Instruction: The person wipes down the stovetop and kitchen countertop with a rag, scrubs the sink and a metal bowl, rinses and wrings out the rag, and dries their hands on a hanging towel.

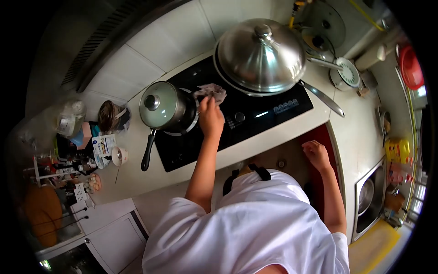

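Note:
My left hand point(211, 119) reaches over the black cooktop point(182, 159), its fingers closed on a crumpled, greyish-pink cloth point(212, 92). The cloth touches the glass between a saucepan and a wok. Just left of that hand sits the saucepan point(186, 114) with its glass lid point(157, 106) on and its black handle toward me. A domed steel lid point(260, 57) covers the large wok point(219, 75) behind and to the right. My right hand point(316, 155) hangs in front of the counter edge, fingers curled in, with nothing seen in it.
The wok's long handle point(325, 98) juts over the right counter. A lidded pot with a green strainer point(347, 73) stands beyond it. At right are a sink point(368, 196) and a yellow bottle point(398, 151). A small white bowl point(119, 155) and packages point(104, 145) crowd the left counter.

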Demonstrator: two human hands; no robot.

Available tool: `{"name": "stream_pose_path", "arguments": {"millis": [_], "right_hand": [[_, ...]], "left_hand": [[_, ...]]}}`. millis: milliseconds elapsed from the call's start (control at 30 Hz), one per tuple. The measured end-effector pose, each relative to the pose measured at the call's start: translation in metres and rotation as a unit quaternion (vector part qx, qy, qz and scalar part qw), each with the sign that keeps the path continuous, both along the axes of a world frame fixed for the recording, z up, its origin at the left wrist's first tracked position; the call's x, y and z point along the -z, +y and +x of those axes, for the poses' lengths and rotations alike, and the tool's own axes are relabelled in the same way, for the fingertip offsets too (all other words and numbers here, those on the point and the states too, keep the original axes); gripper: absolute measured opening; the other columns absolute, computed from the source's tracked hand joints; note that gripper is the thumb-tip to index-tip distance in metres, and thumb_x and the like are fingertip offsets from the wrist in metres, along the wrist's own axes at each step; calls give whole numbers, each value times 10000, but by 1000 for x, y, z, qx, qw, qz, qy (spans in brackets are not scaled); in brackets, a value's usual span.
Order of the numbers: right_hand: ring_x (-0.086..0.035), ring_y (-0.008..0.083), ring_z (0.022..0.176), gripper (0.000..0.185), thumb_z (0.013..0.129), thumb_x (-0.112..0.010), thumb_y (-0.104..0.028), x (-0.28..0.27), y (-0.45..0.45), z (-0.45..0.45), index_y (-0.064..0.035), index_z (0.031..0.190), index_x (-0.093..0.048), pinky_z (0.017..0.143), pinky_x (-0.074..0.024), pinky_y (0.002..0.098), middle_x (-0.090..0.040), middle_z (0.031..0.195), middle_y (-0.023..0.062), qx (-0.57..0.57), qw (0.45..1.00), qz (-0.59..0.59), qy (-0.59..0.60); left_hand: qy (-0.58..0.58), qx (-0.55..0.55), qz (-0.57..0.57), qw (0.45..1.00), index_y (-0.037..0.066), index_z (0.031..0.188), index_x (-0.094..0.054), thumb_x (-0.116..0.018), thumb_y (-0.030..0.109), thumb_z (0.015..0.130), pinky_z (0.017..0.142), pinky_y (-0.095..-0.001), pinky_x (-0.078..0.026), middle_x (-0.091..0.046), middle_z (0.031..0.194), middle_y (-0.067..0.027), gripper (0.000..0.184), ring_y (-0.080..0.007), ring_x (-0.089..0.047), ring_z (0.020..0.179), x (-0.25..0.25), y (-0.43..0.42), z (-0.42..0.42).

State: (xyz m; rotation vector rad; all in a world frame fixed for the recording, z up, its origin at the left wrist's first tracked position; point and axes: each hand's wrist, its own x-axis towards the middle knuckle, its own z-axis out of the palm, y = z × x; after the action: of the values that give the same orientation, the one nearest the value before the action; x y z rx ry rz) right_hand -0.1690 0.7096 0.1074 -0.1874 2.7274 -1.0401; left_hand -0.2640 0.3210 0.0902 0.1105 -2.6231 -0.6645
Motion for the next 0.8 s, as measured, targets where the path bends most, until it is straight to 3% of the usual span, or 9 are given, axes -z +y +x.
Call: {"name": "stream_pose_path", "arguments": {"millis": [67, 100, 133, 200, 233, 333, 400, 600, 800], "right_hand": [[-642, 247, 721, 135, 769, -621, -46, 5, -14, -19, -72, 892, -669, 654, -522, 336, -636, 852, 91, 15, 999, -5, 46], [-621, 278, 872, 215, 757, -650, -73, 17, -13, -27, -80, 972, -653, 751, -515, 364, -619, 996, 110, 29, 999, 10, 10], [-621, 278, 872, 215, 757, -650, -73, 18, -19, -34, -80, 972, -653, 751, -515, 364, -619, 996, 110, 25, 1000, 9, 10], [-532, 337, 1059, 383, 736, -679, -94, 20, -33, -47, -97, 1110, -598, 885, -465, 403, -542, 1171, 139, 25, 977, 144, 153], [-410, 387, 1203, 585, 710, -729, -147, 26, -34, -52, -103, 1248, -503, 1000, -380, 435, -436, 1309, 174, 42, 984, 143, 93], [-371, 392, 1257, 722, 685, -768, -206, 48, -41, -64, -86, 1318, -443, 1046, -335, 440, -388, 1371, 194, 71, 975, 178, 115], [-295, 385, 1327, 892, 638, -807, -276, 58, -48, -72, -57, 1383, -369, 1082, -291, 447, -275, 1463, 205, 60, 983, 166, 44], [-249, 362, 1363, 951, 603, -824, -281, 58, -64, -72, -51, 1399, -356, 1104, -271, 423, -230, 1490, 192, 90, 978, 185, 40], [-232, 351, 1376, 962, 595, -831, -265, 56, -69, -71, -65, 1405, -352, 1115, -266, 397, -209, 1504, 171, 106, 978, 179, 32]], "left_hand": [[-175, 22, -93, 980, -28, 1199, -532, -610, 185, 851, 991, -427, -396, -428, 1362, -180, 415, -373, -443, 1210, 40, -6, -31], [-164, 22, -121, 979, -31, 1222, -514, -606, 198, 855, 1008, -421, -384, -394, 1390, -182, 442, -375, -419, 1239, 59, -4, -37], [-154, 24, -150, 976, -35, 1245, -495, -601, 211, 859, 1025, -416, -373, -360, 1419, -184, 469, -376, -394, 1268, 68, -2, -44], [-135, 8, -149, 980, -31, 1272, -470, -602, 206, 858, 1032, -415, -367, -344, 1426, -185, 495, -379, -379, 1283, 80, -4, -70], [-118, -6, -149, 982, -26, 1298, -444, -604, 202, 856, 1039, -415, -362, -328, 1434, -185, 522, -382, -363, 1297, 84, -6, -80], [-153, -26, -134, 979, -20, 1329, -403, -605, 154, 846, 1048, -408, -358, -300, 1445, -187, 551, -381, -343, 1314, 89, -19, -126], [-188, -32, -128, 973, -1, 1330, -408, -594, 106, 838, 1049, -399, -367, -316, 1436, -167, 536, -378, -332, 1323, 81, -25, -150], [-214, -17, -84, 973, 57, 1279, -478, -537, 71, 857, 1004, -407, -419, -349, 1413, -113, 427, -382, -344, 1309, 73, -39, -191], [-243, 13, -73, 967, 129, 1278, -508, -580, 152, 855, 1019, -439, -399, -343, 1428, -88, 429, -356, -330, 1295, 62, -46, -218]]}}
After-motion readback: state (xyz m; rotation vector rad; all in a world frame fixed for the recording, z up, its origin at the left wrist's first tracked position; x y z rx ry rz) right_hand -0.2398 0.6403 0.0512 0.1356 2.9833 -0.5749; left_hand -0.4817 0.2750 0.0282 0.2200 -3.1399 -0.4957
